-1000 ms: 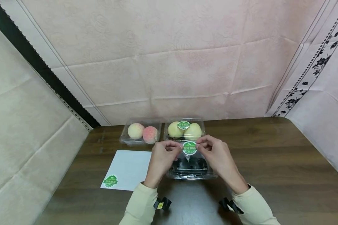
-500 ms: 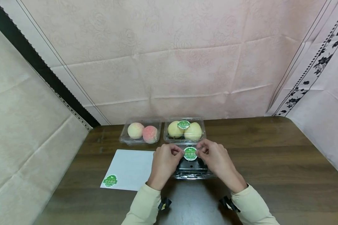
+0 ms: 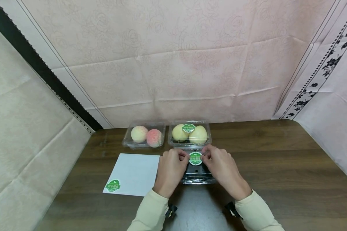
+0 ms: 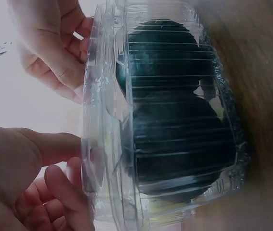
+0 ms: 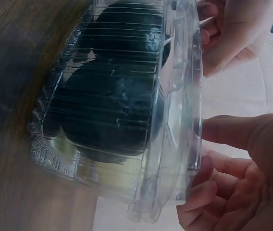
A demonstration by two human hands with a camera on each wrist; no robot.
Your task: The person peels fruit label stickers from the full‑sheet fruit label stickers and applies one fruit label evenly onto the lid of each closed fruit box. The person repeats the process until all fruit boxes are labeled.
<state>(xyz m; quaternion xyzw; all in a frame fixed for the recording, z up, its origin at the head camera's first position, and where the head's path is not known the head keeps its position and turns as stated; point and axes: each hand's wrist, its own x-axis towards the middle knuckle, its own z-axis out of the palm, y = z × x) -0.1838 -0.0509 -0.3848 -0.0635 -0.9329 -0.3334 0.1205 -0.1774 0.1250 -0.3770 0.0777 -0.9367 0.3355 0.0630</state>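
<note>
- Left hand [image 3: 171,170] pinched the left edge of the round green sticker [image 3: 195,158] with thumb and fingertips, and right hand [image 3: 224,170] pinched its right edge.
- That sticker was just below and right of the middle of the head view, at the lid [image 3: 197,171] of a clear plastic box [image 3: 198,181]. I could not tell if any of it had stuck down.
- In both wrist views fingertips met the lid, and big dark round fruits [image 4: 184,144] sat inside.
- Its words looked the right way up, so it likely needed no turning.
- Going slowly seemed best: line it up with the middle of the lid, press the middle first, then rub out to the edges so no bubbles got caught.
- Soft pushes looked wise, because the thin lid could have bent.
- Letting go with one hand at a time seemed safer, as glue might have clung to a fingertip and lifted an edge.
- Just above, the back box [image 3: 190,144] of pale yellow fruits [image 3: 198,134] had its own green label [image 3: 188,128] on top, good to match.
- Lower left, the white sheet [image 3: 133,170] bore one more sticker [image 3: 113,185]; the left arm was best lifted clear of it.
</note>
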